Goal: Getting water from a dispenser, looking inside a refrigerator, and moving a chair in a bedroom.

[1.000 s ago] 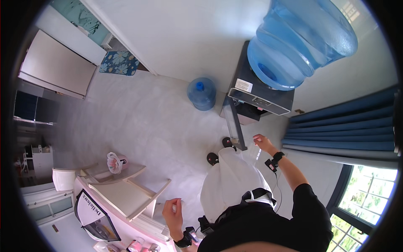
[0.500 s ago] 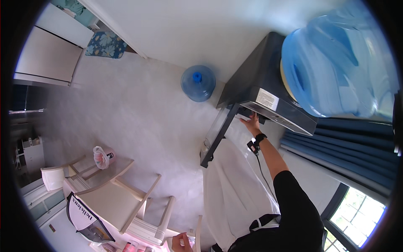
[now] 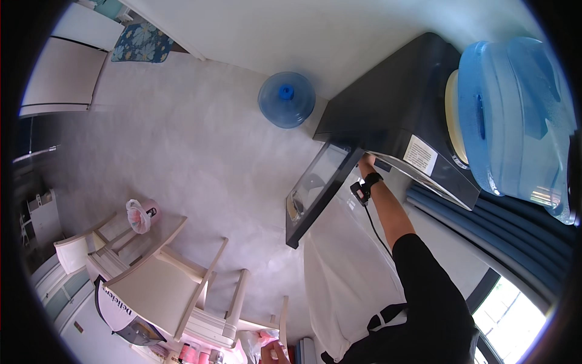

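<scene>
A black water dispenser [image 3: 388,103] stands against the wall with a large blue water bottle [image 3: 515,115] on top. Its dark-framed, see-through door [image 3: 324,194] swings out open toward me. My right hand [image 3: 366,162] reaches in behind the door's edge, under the dispenser's front panel. Its fingers are mostly hidden there, so what they touch does not show. A black device with a cable [image 3: 360,193] is strapped at that wrist. My left hand [image 3: 274,352] is low at the bottom edge beside the table, fingers curled, with what they hold, if anything, unclear.
Another blue water bottle [image 3: 287,100] stands on the floor left of the dispenser. A pale chair [image 3: 154,279] and a small lined bin [image 3: 142,215] are at lower left. Blue curtains [image 3: 485,224] hang at right. A patterned mat [image 3: 142,43] lies at the far doorway.
My right hand has gone farther in at the dispenser; its fingers, visible before, are now mostly hidden. My view has shifted, showing more of the door. My left hand sits slightly lower and farther right.
</scene>
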The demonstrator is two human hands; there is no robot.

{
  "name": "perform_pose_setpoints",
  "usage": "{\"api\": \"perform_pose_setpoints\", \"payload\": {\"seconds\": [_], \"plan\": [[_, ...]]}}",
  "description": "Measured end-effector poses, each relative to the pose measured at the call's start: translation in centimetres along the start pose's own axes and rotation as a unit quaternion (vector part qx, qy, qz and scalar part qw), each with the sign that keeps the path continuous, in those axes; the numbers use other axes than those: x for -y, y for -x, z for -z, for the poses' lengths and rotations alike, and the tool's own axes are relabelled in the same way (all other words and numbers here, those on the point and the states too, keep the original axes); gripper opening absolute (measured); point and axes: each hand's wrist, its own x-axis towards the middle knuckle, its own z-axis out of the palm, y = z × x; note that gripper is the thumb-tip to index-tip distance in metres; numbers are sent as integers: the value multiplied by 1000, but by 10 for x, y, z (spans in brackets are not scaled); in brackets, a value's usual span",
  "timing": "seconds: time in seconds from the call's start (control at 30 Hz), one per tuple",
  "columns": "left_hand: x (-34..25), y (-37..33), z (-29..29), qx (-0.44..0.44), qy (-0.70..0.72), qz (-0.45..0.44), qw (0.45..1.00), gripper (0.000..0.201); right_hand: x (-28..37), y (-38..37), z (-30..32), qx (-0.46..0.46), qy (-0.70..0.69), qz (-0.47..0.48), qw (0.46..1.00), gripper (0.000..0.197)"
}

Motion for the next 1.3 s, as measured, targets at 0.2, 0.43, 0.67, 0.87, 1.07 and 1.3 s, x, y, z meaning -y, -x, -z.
{"api": "perform_pose_setpoints", "payload": {"seconds": [0.2, 0.43, 0.67, 0.87, 1.07, 1.3], "plan": [[-1, -10, -1, 14, -23, -63, 998, 11, 13, 17, 17, 44, -53, -44, 997, 67], [12, -20, 5, 36, -42, -124, 991, 14, 14, 65, 71, 61, -112, 4, 992, 40], [-34, -26, 15, 16, -22, -203, 979, 11, 87, 143, 153, 85, -259, 18, 962, 52], [-80, -18, 20, 17, -34, -238, 970, 11, 67, 103, 145, 9, -295, 63, 953, 43], [-54, -22, 14, -12, -38, -247, 968, 8, 72, 104, 140, -3, -114, 67, 991, 46], [-44, -17, 3, -35, -16, -245, 969, 4, 48, 86, 120, -75, 24, 110, 991, 57]]}}
